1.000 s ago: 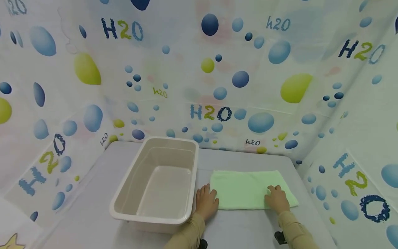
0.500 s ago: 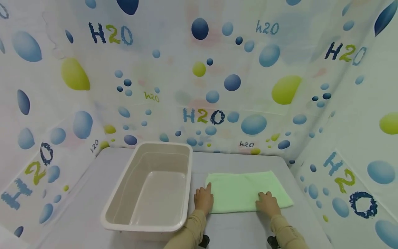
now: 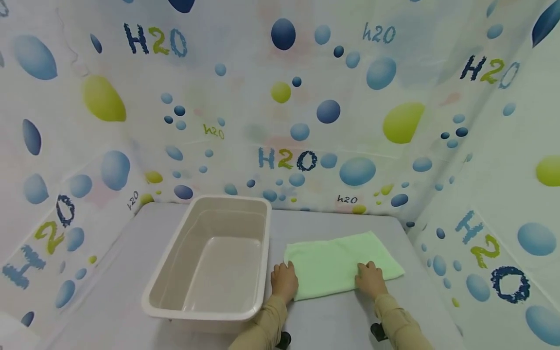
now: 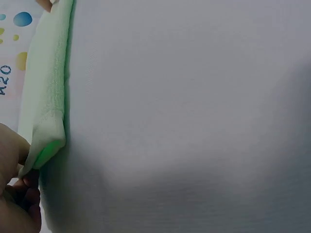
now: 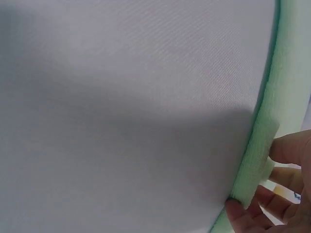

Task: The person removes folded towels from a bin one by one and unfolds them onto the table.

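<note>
A folded pale green towel (image 3: 328, 265) lies on the white table, tilted slightly, its right side farther back. At its left side, my left hand (image 3: 284, 283) pinches the edge; in the left wrist view the towel's end (image 4: 47, 138) is lifted open between thumb and fingers, showing a brighter green inside the fold. My right hand (image 3: 371, 280) grips the near edge, right of the middle. The right wrist view has its fingers (image 5: 286, 148) curled around the towel's thick folded edge (image 5: 257, 150), partly hidden behind it.
A large beige plastic basin (image 3: 205, 315) stands left of the towel, close beside my left forearm. Fabric walls (image 3: 245, 87) printed with bubbles and "H2O" rise behind and on both sides of the table (image 3: 323, 323).
The right hand has moved left along the near edge and now grips it. The left hand now pinches the left edge. The towel has turned and shifted slightly left. The head view has shifted.
</note>
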Available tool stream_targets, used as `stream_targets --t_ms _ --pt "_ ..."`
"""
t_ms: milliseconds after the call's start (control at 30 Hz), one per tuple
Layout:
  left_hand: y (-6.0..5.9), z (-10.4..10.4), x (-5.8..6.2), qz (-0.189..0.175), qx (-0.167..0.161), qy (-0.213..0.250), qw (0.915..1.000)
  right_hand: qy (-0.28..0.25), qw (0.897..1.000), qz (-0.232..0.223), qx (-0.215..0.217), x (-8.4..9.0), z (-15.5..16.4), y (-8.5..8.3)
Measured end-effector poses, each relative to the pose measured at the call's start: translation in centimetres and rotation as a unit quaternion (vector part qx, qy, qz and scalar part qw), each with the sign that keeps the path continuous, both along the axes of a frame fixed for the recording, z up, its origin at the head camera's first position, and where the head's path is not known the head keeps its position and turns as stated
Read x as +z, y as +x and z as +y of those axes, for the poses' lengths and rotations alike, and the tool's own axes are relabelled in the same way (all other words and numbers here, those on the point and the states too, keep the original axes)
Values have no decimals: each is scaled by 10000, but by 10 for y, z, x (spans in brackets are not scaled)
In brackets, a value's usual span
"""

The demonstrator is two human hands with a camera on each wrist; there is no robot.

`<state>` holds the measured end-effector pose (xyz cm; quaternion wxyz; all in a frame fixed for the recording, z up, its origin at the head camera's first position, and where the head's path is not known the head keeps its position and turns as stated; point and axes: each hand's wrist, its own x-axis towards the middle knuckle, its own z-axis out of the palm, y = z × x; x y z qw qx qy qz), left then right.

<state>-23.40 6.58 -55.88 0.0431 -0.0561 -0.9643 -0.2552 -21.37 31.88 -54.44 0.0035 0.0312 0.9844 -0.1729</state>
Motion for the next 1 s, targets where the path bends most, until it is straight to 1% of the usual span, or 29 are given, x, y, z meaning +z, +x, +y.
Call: stream_targets --t_ms 133,233,300,367,433,467,533,633,700,767,833,867,933,1000 --pt "12 -5 2 202 240 -87 9995 3 9998 -38 189 -1 -6 -8" --pt "21 -9 1 466 377 -378 9975 -71 9995 -109 279 -1 -11 -13" --pt "26 -12 1 771 394 -722 9936 -116 9993 -128 337 -1 -15 -17" --pt "31 -15 1 1052 362 -1169 9869 -117 9990 -124 423 0 -18 -21" --pt "36 -18 1 1216 334 -1428 9817 -130 9984 -135 532 0 -21 -25" --pt "39 -19 1 1232 323 -1493 9806 -149 9981 -158 582 0 -22 -27" --pt "44 -18 1 1012 320 -1416 9842 -196 9973 -209 678 1 -23 -31" --pt "51 -14 0 431 413 -833 9947 -205 9961 -307 803 0 -20 -37" --pt "58 -10 1 44 478 -463 9978 -224 9952 -370 883 -1 -18 -41" --pt "67 -6 2 -171 440 -223 9986 -234 9944 -405 946 -2 -17 -43" --pt "76 -2 2 -217 287 -173 9992 -287 9938 -409 989 -3 -16 -44" --pt "81 -1 3 -173 199 -215 9994 -310 9937 -393 1007 -3 -16 -45" --pt "90 1 4 -11 54 -345 9994 -323 9935 -327 1042 -5 -16 -45" --pt "94 0 4 205 35 -550 9983 -301 9933 -246 1091 -7 -18 -45"
